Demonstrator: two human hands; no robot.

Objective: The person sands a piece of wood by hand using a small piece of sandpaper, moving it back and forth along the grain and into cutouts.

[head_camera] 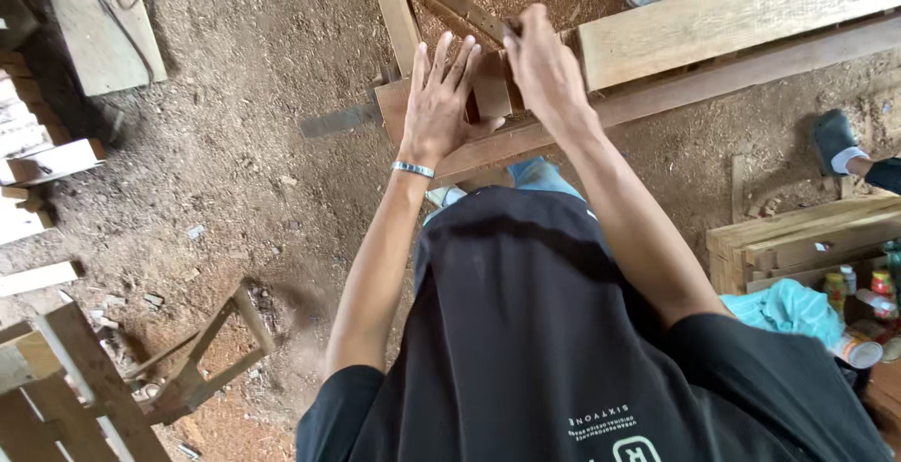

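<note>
Simply brown wood block (490, 86) — between hands (488, 86)

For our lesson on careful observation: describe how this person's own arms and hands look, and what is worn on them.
Both arms are bare from the short black sleeves of a black T-shirt down to the fingers. The left hand has a thin silver-coloured bracelet at the wrist. The right hand and its wrist show nothing worn. No gloves and no rings can be made out on either hand.

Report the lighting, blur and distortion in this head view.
Head view: soft, even daylight, no glare; left hand and right hand on the brown wooden plank are fairly sharp; the sawdust-covered dirt floor looks slightly soft; wide-angle stretch at the edges.
</note>
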